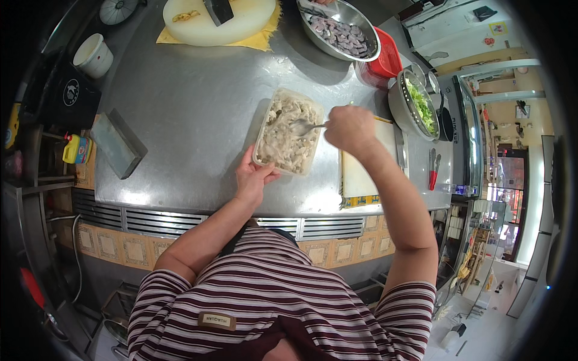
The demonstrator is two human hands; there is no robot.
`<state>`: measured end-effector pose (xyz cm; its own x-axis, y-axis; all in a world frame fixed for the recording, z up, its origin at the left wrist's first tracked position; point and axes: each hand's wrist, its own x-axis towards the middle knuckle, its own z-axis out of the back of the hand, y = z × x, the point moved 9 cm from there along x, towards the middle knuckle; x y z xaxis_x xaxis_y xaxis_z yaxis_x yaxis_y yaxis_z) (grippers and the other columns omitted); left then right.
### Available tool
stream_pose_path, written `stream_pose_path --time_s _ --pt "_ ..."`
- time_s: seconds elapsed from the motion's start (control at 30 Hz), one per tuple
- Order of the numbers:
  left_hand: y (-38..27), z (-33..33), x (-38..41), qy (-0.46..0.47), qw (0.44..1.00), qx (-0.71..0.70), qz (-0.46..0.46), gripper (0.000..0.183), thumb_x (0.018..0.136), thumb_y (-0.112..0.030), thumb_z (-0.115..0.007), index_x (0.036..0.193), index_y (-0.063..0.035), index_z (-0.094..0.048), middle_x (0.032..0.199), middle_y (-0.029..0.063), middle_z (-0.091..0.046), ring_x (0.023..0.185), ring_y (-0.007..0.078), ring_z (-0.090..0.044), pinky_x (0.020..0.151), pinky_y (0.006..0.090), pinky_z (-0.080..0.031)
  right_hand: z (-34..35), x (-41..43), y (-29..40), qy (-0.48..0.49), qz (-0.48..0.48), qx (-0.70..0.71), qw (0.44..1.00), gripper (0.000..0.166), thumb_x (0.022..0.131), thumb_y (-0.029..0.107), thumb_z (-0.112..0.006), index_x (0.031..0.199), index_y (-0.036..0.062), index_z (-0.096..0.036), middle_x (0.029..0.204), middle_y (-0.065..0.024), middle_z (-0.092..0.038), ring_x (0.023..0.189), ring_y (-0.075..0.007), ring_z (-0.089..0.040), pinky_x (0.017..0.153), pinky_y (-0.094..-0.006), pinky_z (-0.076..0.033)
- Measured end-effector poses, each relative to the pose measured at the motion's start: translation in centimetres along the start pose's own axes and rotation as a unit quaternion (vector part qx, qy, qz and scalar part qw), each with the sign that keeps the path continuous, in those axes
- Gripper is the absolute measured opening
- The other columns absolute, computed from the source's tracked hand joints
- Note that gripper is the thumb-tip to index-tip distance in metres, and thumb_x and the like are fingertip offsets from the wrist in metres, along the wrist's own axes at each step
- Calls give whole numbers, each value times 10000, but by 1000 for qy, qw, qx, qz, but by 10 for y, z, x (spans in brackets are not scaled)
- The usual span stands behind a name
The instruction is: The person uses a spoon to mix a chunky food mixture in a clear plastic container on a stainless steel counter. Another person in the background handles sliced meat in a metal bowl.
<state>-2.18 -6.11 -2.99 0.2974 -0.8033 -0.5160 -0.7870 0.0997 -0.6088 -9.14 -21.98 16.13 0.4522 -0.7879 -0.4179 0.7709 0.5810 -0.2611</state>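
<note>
My left hand (pixel 254 177) grips the near left corner of a clear plastic food container (pixel 308 170), thumb over the rim. Inside lies a pale, wet, chunky food mixture (pixel 286 140) that looks like coated meat or seafood; I cannot tell which. My right hand (pixel 350 128) is closed around the handle of a metal spoon (pixel 301 127), whose bowl rests in the mixture near the container's right side. The container is tilted above or on the steel worktop (pixel 194 122); whether it touches is unclear.
Right of the container lies a white cutting board (pixel 361 176) with a knife (pixel 400 146). Beyond are a bowl of greens (pixel 413 108), a red basket (pixel 386 52) and a steel bowl of greyish pieces (pixel 338 36), with part of another hand above. A round chopping block (pixel 216 27) holds a cleaver (pixel 218 11). A whetstone-like block (pixel 116 145) stands left.
</note>
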Motion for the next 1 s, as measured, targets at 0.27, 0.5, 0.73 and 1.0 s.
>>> stream_pose_path --time_s 0.27,0.5,0.73,1.0 --pt "-7 -2 -7 -29 1000 13 -1 715 801 60 -571 1394 -85 -198 872 110 -553 716 196 -614 648 347 -572 -65 3 5 49 5 34 998 229 715 204 -560 869 79 -672 881 -122 -663 855 -265 -640 731 -349 -504" --pt "-4 -1 -4 -5 1000 18 -7 685 813 47 -570 1396 -96 -240 849 75 -553 712 170 -606 638 324 -570 13 -17 -15 -105 28 -50 993 117 667 126 -569 716 89 -668 754 -119 -655 738 -271 -646 660 -364 -506" --pt "-1 -4 1 27 998 53 -9 644 832 40 -545 1392 -70 -247 1008 108 -588 746 177 -616 636 313 -555 -60 41 -33 -58 -55 -20 997 166 724 129 -550 811 88 -685 847 -106 -669 833 -253 -647 702 -344 -514" --pt "-6 -5 1 46 998 44 -20 628 829 45 -543 1386 -65 -273 1018 89 -594 771 162 -609 645 304 -544 -65 91 -17 -59 39 64 995 210 681 189 -555 818 95 -683 864 -148 -658 837 -289 -633 748 -368 -499"
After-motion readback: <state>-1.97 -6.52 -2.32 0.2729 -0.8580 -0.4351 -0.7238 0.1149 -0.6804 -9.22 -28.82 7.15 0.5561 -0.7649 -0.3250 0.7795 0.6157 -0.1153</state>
